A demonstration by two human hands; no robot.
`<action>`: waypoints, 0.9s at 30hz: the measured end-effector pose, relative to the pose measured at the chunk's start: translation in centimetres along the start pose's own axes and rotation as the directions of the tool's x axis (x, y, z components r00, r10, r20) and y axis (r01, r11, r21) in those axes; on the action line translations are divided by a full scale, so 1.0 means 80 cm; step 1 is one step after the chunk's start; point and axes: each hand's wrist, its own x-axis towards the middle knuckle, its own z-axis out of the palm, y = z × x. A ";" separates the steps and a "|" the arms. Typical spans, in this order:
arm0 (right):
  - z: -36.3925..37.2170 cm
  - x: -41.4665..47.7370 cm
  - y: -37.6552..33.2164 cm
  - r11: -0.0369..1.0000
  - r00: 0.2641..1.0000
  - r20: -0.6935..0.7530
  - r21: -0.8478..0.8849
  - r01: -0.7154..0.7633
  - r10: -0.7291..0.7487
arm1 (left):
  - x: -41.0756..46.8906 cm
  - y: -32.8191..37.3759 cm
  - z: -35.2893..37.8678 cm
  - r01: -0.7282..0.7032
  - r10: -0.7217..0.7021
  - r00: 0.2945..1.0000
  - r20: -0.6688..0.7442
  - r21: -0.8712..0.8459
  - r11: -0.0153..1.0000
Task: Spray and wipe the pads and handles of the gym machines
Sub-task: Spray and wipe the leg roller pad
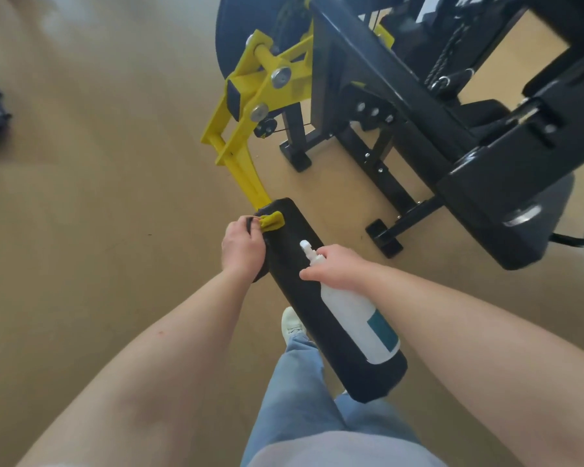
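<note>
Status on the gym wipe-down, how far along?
Done: nothing I can confirm. In hand: left hand holds a yellow cloth on the far end of the black roller pad; right hand grips the spray bottle above it. Left: the rest of that pad, plus the larger black pad at right, likely.

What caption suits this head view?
Left hand holds yellow cloth against black roller pad; right hand holds white spray bottle.
</note>
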 end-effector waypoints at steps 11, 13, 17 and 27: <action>0.017 -0.094 0.113 0.997 0.992 0.109 -0.045 -0.057 0.061 | -0.093 0.013 0.036 -0.070 0.067 0.997 0.041 0.064 0.995; 0.020 -0.109 0.133 0.994 0.993 0.092 -0.087 -0.063 0.071 | -0.113 0.019 0.045 -0.105 0.102 0.994 0.050 0.076 0.992; 0.028 -0.139 0.174 0.992 0.992 0.092 -0.100 -0.077 0.086 | -0.150 0.034 0.066 -0.167 0.162 0.985 0.067 0.083 0.982; 0.046 -0.197 0.265 0.992 0.989 0.084 -0.011 -0.124 0.125 | -0.225 0.057 0.120 -0.229 0.208 0.967 0.147 0.146 0.963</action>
